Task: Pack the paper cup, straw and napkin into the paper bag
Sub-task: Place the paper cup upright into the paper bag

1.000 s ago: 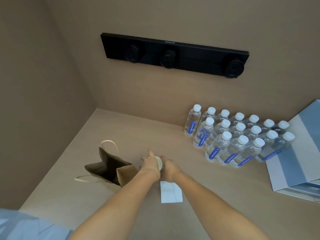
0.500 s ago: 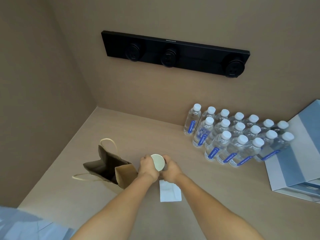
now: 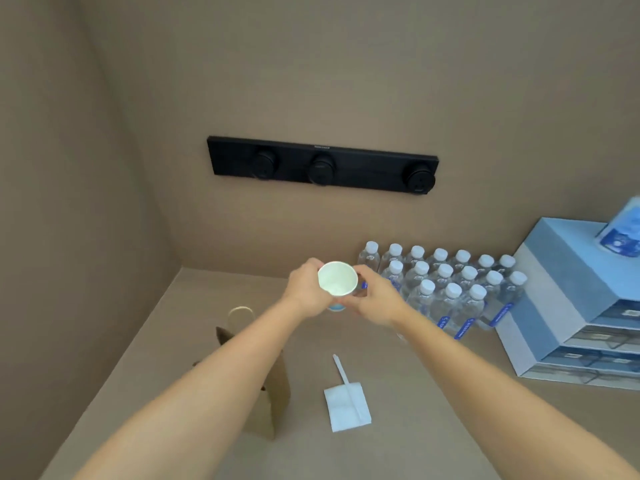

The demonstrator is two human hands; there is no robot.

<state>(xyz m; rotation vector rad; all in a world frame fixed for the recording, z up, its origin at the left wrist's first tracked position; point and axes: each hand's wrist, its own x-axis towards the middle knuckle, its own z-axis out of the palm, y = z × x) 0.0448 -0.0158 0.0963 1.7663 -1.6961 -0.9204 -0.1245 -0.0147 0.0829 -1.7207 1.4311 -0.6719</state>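
A white paper cup (image 3: pixel 337 278) is held up above the table, its open mouth tilted toward me. My left hand (image 3: pixel 306 289) grips its left side and my right hand (image 3: pixel 375 296) its right side. The brown paper bag (image 3: pixel 273 393) with a looped handle stands at the lower left, largely hidden by my left forearm. A white folded napkin (image 3: pixel 341 408) lies on the table below the cup. A wrapped white straw (image 3: pixel 343 370) rests across the napkin's top edge.
Several water bottles (image 3: pixel 446 289) stand in rows at the back right. Stacked blue and grey boxes (image 3: pixel 568 306) sit at the far right with a blue packet (image 3: pixel 623 226) on top. A black socket strip (image 3: pixel 322 164) hangs on the back wall.
Both hands have lifted the cup off the table and up away from the bag. The view has shifted, so the straw on the napkin shows now.
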